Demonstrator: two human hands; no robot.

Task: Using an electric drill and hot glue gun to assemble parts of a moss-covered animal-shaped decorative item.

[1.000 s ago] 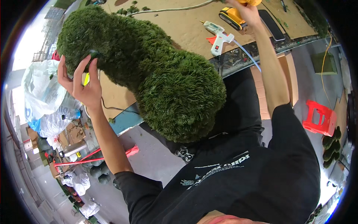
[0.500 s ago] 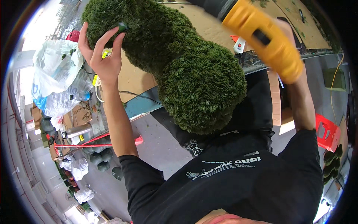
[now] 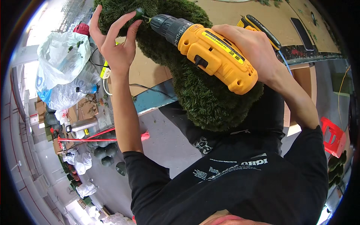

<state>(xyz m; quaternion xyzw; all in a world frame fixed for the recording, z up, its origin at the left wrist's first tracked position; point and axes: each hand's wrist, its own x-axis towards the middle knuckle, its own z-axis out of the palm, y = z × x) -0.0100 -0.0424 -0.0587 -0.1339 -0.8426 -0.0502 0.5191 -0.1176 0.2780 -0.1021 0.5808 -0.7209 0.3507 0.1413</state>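
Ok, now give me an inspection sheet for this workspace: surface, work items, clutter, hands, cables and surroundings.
Surface: tan board, with green scraps near its far edge.
Work items: bushy green form; yellow drill, its tip close to a small green piece, contact unclear.
Clutter: dark phone-shaped item on the board; clear plastic bags at left.
Hands: left hand has fingertips at the green piece, grip unclear; right hand grips the drill.
Cables: black cable near the board's edge.
Surroundings: red plastic stool at right; grey floor.
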